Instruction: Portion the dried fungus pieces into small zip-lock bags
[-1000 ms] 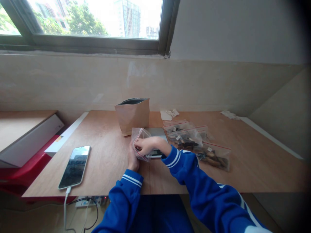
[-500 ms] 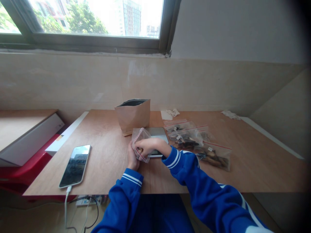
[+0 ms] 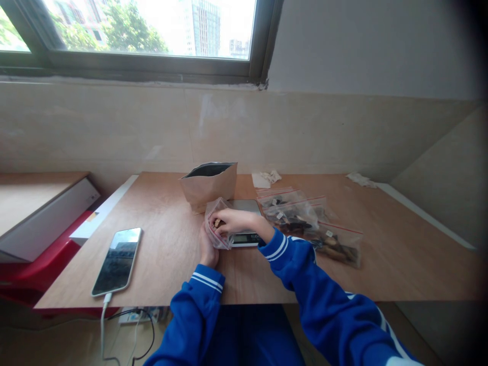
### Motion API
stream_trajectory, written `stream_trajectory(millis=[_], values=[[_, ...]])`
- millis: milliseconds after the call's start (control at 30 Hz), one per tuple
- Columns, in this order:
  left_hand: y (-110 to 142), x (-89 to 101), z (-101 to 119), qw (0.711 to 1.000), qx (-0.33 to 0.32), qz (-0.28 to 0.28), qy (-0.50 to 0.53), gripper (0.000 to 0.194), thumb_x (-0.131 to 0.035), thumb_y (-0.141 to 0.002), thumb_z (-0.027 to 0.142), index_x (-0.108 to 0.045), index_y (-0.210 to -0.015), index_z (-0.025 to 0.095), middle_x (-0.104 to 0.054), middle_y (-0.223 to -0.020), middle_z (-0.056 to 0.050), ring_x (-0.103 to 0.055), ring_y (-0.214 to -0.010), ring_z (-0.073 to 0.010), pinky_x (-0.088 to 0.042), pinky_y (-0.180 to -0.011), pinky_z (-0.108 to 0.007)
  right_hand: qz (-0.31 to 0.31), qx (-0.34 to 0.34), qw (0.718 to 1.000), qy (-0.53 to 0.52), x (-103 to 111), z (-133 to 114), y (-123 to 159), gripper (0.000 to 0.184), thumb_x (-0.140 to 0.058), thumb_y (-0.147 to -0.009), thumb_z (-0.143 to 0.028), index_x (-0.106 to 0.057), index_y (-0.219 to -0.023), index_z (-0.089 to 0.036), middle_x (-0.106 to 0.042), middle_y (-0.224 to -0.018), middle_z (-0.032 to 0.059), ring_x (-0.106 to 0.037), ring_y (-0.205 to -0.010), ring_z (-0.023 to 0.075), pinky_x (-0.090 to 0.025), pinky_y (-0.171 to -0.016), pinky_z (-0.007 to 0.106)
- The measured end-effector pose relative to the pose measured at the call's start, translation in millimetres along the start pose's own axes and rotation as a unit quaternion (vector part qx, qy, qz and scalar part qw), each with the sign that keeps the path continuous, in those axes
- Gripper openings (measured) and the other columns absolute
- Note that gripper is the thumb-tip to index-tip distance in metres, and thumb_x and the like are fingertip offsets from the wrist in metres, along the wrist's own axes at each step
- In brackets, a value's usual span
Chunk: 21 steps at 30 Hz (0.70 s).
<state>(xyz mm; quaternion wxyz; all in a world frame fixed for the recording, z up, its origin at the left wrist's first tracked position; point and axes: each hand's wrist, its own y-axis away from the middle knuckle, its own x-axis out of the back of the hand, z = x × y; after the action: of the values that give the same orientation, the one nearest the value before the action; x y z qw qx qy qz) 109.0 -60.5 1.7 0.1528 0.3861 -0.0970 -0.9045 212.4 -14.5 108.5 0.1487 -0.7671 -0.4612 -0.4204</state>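
My left hand [image 3: 208, 247] is wrapped round a clear zip-lock bag [image 3: 219, 205] from below and the left, with the bag's mouth open toward me. The fingers of my right hand [image 3: 234, 221] are bent at that mouth, closed on small tan-brown pieces [image 3: 217, 223] whose kind I cannot make out. Below my right wrist lies a digital kitchen scale [image 3: 247, 206], its display [image 3: 246, 238] partly showing. Just behind the zip-lock bag stands a brown paper pouch [image 3: 209, 185] with a dark lining and an open top.
Several zip-lock bags [image 3: 339, 246] of dark and brown dried pieces lie to the right of the scale. A phone [image 3: 117, 262] on a white cable [image 3: 102, 325] rests at the left. Crumpled tissue [image 3: 270, 176] lies at the back.
My right hand has lifted slightly at the bag's mouth, and tan pieces now show at its fingertips. The scale's display has come into view. The paper pouch's top sits a little lower.
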Motion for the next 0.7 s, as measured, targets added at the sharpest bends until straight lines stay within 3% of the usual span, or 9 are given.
stream_trajectory(millis=[67,167,300,367,533,700], values=[[0.0,0.7,0.5,1.000,-0.009,0.000,-0.009,0.032,-0.046,-0.089,0.034,-0.062,-0.108,0.015,-0.068,-0.083,-0.006,-0.062,-0.065,-0.0157,-0.045,-0.052,-0.022,0.037,0.007,0.999,-0.028,2.2,0.3,0.6,0.022,-0.063,-0.080,-0.011,-0.065,-0.101,-0.013,-0.069,-0.102,0.0077,-0.064,-0.087,0.0157,-0.048,-0.072,0.022],[1.3,0.0,2.6,0.999,-0.031,-0.014,0.020,0.033,-0.042,-0.091,0.032,-0.062,-0.111,0.014,-0.069,-0.089,-0.008,-0.064,-0.071,-0.0168,-0.049,-0.057,-0.024,0.120,0.044,0.987,-0.094,6.0,3.6,2.1,0.018,-0.063,-0.082,-0.015,-0.064,-0.100,-0.014,-0.069,-0.101,0.0074,-0.065,-0.090,0.0168,-0.050,-0.076,0.025],[1.7,-0.8,4.1,0.998,-0.047,0.010,0.049,0.033,-0.042,-0.092,0.035,-0.063,-0.106,0.015,-0.068,-0.083,-0.007,-0.064,-0.071,-0.0153,-0.051,-0.061,-0.024,0.240,0.087,0.936,-0.241,16.9,10.0,0.2,0.020,-0.058,-0.087,-0.024,-0.059,-0.106,-0.018,-0.067,-0.105,0.0064,-0.065,-0.094,0.0165,-0.053,-0.080,0.028],[1.3,-0.6,3.7,0.998,-0.044,0.022,0.047,0.031,-0.041,-0.093,0.035,-0.063,-0.103,0.015,-0.067,-0.081,-0.006,-0.064,-0.068,-0.0142,-0.050,-0.059,-0.024,0.309,0.101,0.908,-0.265,27.7,11.7,-5.3,0.023,-0.059,-0.087,-0.031,-0.057,-0.107,-0.019,-0.067,-0.105,0.0065,-0.065,-0.095,0.0172,-0.053,-0.081,0.029],[1.7,0.0,3.4,0.998,-0.039,0.038,0.039,0.030,-0.040,-0.092,0.034,-0.063,-0.098,0.016,-0.067,-0.078,-0.007,-0.063,-0.064,-0.0145,-0.049,-0.058,-0.025,0.508,0.127,0.832,-0.186,71.2,2.8,-31.3,0.035,-0.059,-0.086,-0.050,-0.055,-0.105,-0.021,-0.064,-0.107,0.0072,-0.061,-0.102,0.0189,-0.049,-0.093,0.034],[3.9,-0.9,4.5,0.998,-0.038,0.036,0.030,0.030,-0.043,-0.091,0.037,-0.062,-0.100,0.016,-0.067,-0.079,-0.007,-0.063,-0.065,-0.0147,-0.049,-0.059,-0.025,0.578,0.162,0.797,-0.066,118.4,-9.4,-58.8,0.036,-0.051,-0.091,-0.052,-0.052,-0.112,-0.023,-0.055,-0.116,0.0079,-0.053,-0.114,0.0199,-0.040,-0.104,0.036]])
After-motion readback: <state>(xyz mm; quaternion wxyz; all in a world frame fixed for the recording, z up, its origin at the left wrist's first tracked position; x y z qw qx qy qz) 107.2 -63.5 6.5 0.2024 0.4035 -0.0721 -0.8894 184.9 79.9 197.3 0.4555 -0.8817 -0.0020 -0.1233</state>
